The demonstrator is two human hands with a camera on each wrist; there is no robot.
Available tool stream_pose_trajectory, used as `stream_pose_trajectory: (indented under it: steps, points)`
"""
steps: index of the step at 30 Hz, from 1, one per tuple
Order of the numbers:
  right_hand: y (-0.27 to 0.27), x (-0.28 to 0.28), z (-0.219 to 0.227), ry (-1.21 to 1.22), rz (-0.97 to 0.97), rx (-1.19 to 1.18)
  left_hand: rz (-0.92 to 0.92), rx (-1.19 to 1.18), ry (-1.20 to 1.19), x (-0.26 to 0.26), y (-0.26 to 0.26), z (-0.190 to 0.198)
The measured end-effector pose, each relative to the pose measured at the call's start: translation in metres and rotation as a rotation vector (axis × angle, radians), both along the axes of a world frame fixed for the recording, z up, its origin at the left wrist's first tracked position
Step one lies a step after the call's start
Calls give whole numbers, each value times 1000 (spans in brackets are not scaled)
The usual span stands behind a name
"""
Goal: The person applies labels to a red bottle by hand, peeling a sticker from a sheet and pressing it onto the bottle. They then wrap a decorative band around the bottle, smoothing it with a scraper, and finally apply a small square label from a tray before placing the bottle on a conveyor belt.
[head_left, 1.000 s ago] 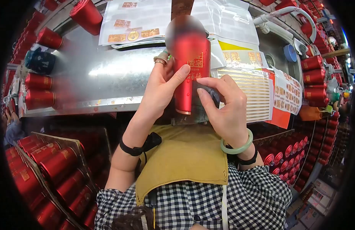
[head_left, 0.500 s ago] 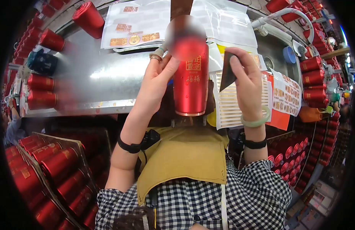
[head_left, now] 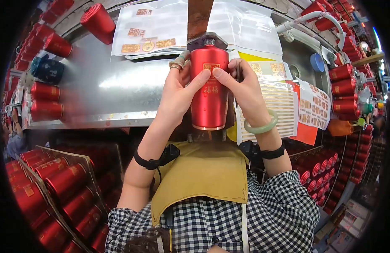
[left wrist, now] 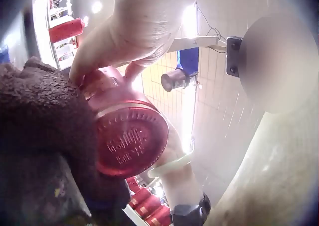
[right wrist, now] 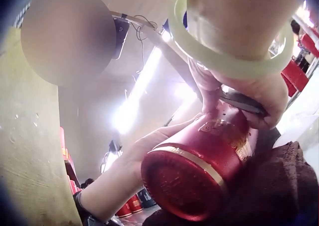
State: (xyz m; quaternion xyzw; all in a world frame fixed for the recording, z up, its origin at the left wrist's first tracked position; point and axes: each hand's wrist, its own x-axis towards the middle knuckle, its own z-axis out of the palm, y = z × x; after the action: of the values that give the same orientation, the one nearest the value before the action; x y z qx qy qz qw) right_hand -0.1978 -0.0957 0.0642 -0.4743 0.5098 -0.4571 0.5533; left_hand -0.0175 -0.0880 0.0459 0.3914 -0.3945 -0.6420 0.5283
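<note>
At the near edge of the bench [head_left: 127, 82], the red bottle [head_left: 209, 105] lies between the two hands, neck pointing away and base toward the apron [head_left: 203, 173], its side against a brown cloth [right wrist: 279, 176]. The left hand [head_left: 176, 90] holds the bottle from its left side, fingers wrapped behind, thumb laid on the front. The right hand [head_left: 247, 90] meets it from the other side, its thumb tip beside the left one at the gold label [head_left: 212, 66], while its fingers clasp a flat dark tool [right wrist: 244, 101]; how much of the bottle's weight the right hand bears, I cannot tell. The step in hand looks like pressing the label down: both thumbs bear on it at once, and it seems already placed. A next move would probably call for even pressure outward from the middle, so that no edge lifts, with the left hand stopping any roll. Smoothing with the tool would first need it brought forward from the fingers, its edge laid flat against the curve.
</note>
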Motion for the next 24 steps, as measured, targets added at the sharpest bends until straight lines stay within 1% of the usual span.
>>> stream_pose_trajectory:
  steps: [4, 6, 10, 12, 13, 14, 16, 17, 18, 20, 21, 22, 24]
  points:
    - [0, 2, 1, 10, -11, -3, -9, 14, -16, 1, 1, 4]
    - [1, -1, 5, 34, 23, 38, -30, 63, 101, 2, 3, 10]
    - [12, -10, 19, 11, 7, 78, -21, 98, 115, 8, 10, 10]
    - [19, -16, 18, -168, -4, 74, -66, 39, 48, 11, 15, 8]
    - [24, -13, 20, -80, -47, 6, -64, 43, 48, 11, 17, 9]
    - [30, -11, 21, -80, -45, 8, -85, 41, 30, 12, 18, 11]
    - [45, -8, 24, 170, -37, -226, -108, 40, 15, 11, 19, 11]
    - [53, -5, 27, 184, -8, -207, -110, 28, 7, 10, 19, 9]
    - [61, -4, 30, 242, 68, -205, -114, 17, -2, 10, 19, 7]
    - [70, 3, 25, 321, 73, -214, -111, 10, 1, 9, 19, 8]
    - [69, 8, 18, 347, -10, -278, -105, 1, 2, 9, 20, 8]
    - [68, 8, 14, 348, -11, -277, -107, 2, 3, 9, 20, 8]
    - [67, 10, 8, 348, -45, -355, -103, 12, -1, 9, 19, 6]
